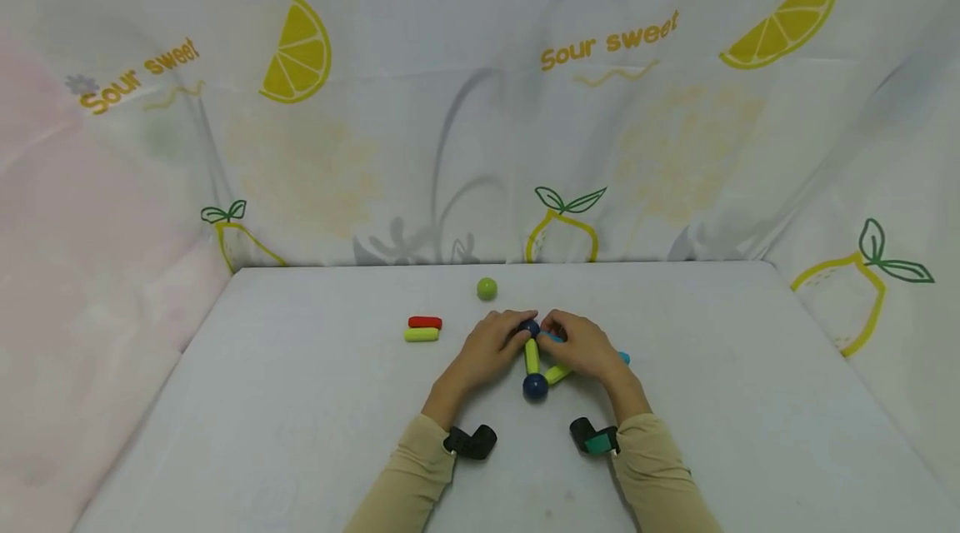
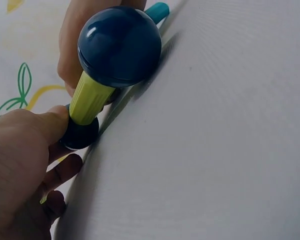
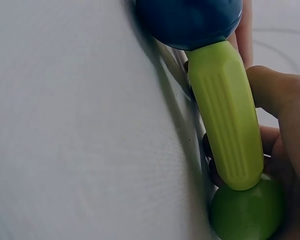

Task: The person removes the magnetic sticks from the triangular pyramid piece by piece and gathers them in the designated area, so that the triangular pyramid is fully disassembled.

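Red, a short stick [image 1: 425, 322] lies beside a loose lime stick [image 1: 422, 335] at left; a green ball [image 1: 487, 289] sits farther off, toward the middle. Angled inward from the near side, the left hand [image 1: 483, 351] curls thumb and fingers on the far navy ball [image 1: 530, 328] — joined by a linking lime stick [image 1: 532, 356] to the near navy ball [image 1: 536, 387]. The right hand [image 1: 588, 346], arched over a slanting lime stick [image 1: 558, 373], pinches a blue stick [image 1: 553, 337] (partly hidden) beside the far navy ball.
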A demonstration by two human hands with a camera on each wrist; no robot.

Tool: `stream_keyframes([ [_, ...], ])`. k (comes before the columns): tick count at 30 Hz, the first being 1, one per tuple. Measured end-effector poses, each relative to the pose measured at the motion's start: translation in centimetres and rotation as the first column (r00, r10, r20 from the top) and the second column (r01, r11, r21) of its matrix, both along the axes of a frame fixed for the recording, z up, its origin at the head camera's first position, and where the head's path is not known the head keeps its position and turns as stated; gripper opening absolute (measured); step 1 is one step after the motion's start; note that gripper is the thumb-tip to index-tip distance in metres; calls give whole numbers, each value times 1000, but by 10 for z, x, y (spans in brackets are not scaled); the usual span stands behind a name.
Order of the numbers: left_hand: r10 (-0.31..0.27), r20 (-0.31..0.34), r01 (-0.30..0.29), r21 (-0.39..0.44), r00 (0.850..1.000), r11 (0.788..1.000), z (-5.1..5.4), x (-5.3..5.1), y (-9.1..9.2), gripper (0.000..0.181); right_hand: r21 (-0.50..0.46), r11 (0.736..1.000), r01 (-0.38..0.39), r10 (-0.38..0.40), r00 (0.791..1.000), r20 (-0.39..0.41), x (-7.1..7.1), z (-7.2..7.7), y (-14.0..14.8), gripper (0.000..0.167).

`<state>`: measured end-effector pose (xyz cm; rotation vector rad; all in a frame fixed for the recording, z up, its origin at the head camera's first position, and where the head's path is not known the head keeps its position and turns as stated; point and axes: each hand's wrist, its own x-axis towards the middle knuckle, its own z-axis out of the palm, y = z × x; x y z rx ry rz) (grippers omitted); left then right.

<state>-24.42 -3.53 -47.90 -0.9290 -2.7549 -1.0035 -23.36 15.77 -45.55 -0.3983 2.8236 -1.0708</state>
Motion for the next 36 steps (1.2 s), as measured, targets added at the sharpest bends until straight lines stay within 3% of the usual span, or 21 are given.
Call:
stream_keyframes([
  [5, 14, 10, -14, -1, 1000, 1000, -1, 1, 2, 34, -2, 1000, -4, 4, 999, -42, 2, -2, -1, 14],
  [11, 17, 42, -17, 0, 999, 1000, 0, 3, 3, 33, 21, 1000, 6, -6, 1000, -9, 0, -4, -1, 13],
  [17, 22, 27, -22, 7, 999, 1000, -1, 4, 4, 32, 22, 1000, 16, -16, 1000, -9, 0, -4, -1, 13],
  [36, 54, 102, -65, 111, 993, 992, 0, 4, -2, 32, -24, 998, 53, -54, 998, -29, 0, 1, 2, 14],
])
